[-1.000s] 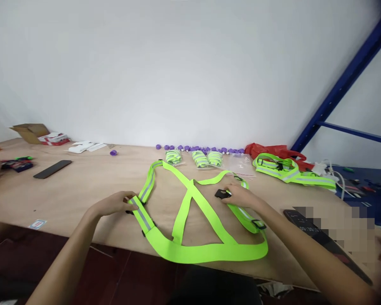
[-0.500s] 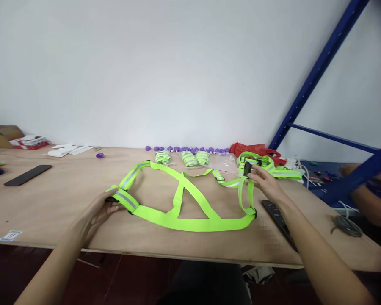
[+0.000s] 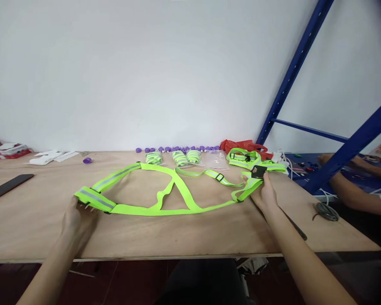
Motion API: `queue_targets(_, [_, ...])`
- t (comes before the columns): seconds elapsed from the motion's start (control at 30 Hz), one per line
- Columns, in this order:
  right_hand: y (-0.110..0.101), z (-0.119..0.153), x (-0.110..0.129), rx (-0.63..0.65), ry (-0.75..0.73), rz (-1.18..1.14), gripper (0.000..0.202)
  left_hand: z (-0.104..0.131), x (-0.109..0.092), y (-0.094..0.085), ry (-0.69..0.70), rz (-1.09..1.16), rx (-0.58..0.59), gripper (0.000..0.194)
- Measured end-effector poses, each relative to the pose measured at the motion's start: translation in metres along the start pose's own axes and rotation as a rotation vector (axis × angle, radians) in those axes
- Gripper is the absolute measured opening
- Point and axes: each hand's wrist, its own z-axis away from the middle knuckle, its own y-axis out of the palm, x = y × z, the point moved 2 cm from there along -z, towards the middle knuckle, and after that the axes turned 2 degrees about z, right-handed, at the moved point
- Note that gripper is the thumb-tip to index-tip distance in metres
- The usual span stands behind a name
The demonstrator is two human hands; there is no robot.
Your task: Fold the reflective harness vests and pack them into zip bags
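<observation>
A neon-yellow reflective harness (image 3: 136, 209) with grey stripes spreads across the wooden table. My left hand (image 3: 78, 218) is closed around its left end, where the strap folds over; the fingertips are mostly hidden beneath. At the right end, my right hand (image 3: 266, 195) grips the harness by a black buckle (image 3: 259, 172). A strap with a black slider (image 3: 219, 177) runs slack behind the front band. Just beyond my right hand lies a second bundle of yellow straps (image 3: 241, 157). A dark, long device (image 3: 292, 224) lies partly hidden under my right wrist.
Bagged rolled straps (image 3: 179, 158) and several purple caps (image 3: 168, 149) line the wall, near a red plastic bag (image 3: 244, 146). A black bar (image 3: 11, 185) and a purple ring (image 3: 87, 160) lie left. A blue metal frame (image 3: 292, 76) and another person's arm (image 3: 352, 195) are right.
My left hand has moved left and my right hand slightly right, drawing the harness wider. The black buckle has turned flat face toward me. The view has shifted a little to the right.
</observation>
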Motion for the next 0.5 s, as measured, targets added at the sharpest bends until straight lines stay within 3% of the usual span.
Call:
queue_targets(0.13, [-0.003, -0.010, 0.002, -0.156, -0.103, -0.041, 0.019, -0.018, -0.014, -0.014, 0.053, -0.073, -0.139, 0.022])
queue_targets(0.37, [-0.013, -0.024, 0.007, -0.226, -0.204, -0.085, 0.020, -0.026, -0.018, -0.020, 0.026, -0.059, -0.065, 0.042])
queue_targets(0.5, [-0.028, -0.032, 0.010, -0.199, -0.198, -0.067, 0.021, -0.031, -0.017, -0.023, -0.017, -0.026, -0.046, 0.034])
